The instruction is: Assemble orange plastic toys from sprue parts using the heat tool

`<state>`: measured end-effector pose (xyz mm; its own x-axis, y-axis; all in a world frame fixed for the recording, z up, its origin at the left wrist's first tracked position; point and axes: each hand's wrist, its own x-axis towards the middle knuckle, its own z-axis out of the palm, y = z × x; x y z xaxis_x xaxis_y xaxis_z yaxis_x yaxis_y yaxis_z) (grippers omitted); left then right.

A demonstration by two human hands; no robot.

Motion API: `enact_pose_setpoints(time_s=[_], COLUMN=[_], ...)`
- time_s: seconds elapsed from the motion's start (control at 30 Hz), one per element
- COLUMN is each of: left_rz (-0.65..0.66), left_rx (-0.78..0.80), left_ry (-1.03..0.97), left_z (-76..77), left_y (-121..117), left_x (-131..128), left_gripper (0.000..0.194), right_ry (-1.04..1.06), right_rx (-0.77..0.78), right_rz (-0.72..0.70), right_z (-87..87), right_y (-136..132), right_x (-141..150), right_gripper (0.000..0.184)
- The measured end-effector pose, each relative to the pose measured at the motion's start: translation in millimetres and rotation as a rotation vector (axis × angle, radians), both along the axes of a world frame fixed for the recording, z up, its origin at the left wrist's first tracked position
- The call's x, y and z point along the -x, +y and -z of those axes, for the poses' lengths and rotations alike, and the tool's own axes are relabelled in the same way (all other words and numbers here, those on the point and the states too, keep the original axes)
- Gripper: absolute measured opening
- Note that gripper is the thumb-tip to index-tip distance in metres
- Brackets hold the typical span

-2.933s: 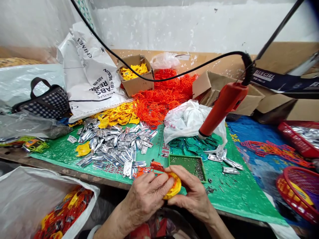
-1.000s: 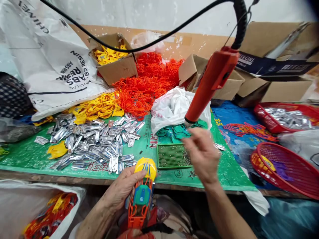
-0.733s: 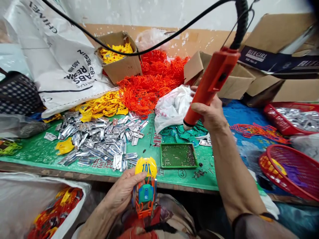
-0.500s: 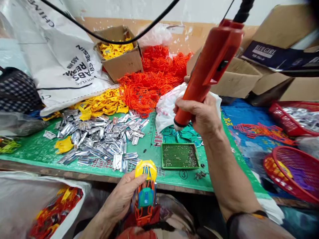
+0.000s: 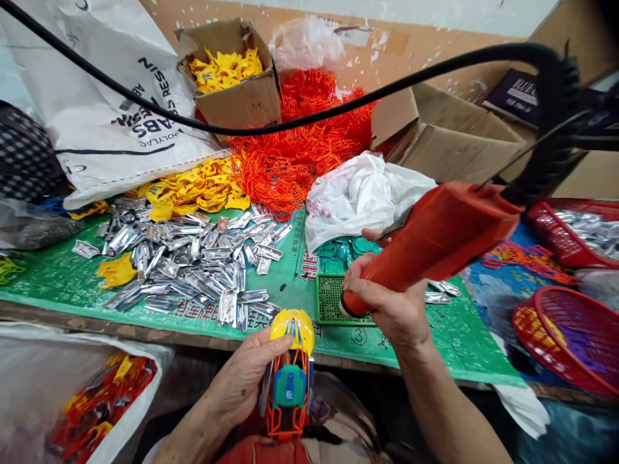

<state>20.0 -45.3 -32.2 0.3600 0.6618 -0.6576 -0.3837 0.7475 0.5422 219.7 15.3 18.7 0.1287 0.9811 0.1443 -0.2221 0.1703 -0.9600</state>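
Observation:
My left hand (image 5: 244, 377) is closed around a toy car body (image 5: 290, 380) with a yellow front, an orange frame and a green-blue roof, held at the table's front edge. Its thumb presses on the yellow part. In my right hand (image 5: 391, 306) is a red electric screwdriver (image 5: 425, 241), tilted, its lower end pointing left and down over a green perforated tray (image 5: 333, 303). The tool and the hand hide most of that tray. Whether the tool's tip touches anything in it I cannot tell.
Silver plates (image 5: 193, 258), yellow parts (image 5: 198, 187) and orange frames (image 5: 285, 167) lie heaped on the green-covered table. Behind stand cardboard boxes (image 5: 236, 106). A black cable (image 5: 290, 127) crosses overhead. Red baskets (image 5: 546, 367) sit right, a white sack (image 5: 159, 380) at lower left.
My right hand has lowered the screwdriver toward the green tray and tipped it flatter. The toy car has shifted slightly right in the view, still in my left hand.

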Motion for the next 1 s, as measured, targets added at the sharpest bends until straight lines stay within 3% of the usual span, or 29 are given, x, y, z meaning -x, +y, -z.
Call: enact_pose_setpoints(time_s=[0.2, 0.53, 0.83, 1.0], left_rz=[-0.014, -0.008, -0.003, -0.001], left_rx=[-0.019, -0.01, -0.017, -0.018], left_ry=[0.007, 0.005, 0.013, 0.016], left_z=[-2.5, 3.2, 4.6, 3.6], left_y=[1, 2, 2, 2], left_x=[-4, -8, -8, -9], left_gripper=[0.03, 0.029, 0.028, 0.03], right_ry=[-0.009, 0.011, -0.049, -0.061], right_rx=[-0.008, 0.007, -0.02, -0.008], right_rz=[0.013, 0.01, 0.032, 0.075], right_z=[8.9, 8.4, 11.2, 14.9], right_y=[0, -1, -2, -4], right_x=[-1, 2, 1, 2], right_gripper=[0.06, 0.058, 0.039, 0.052])
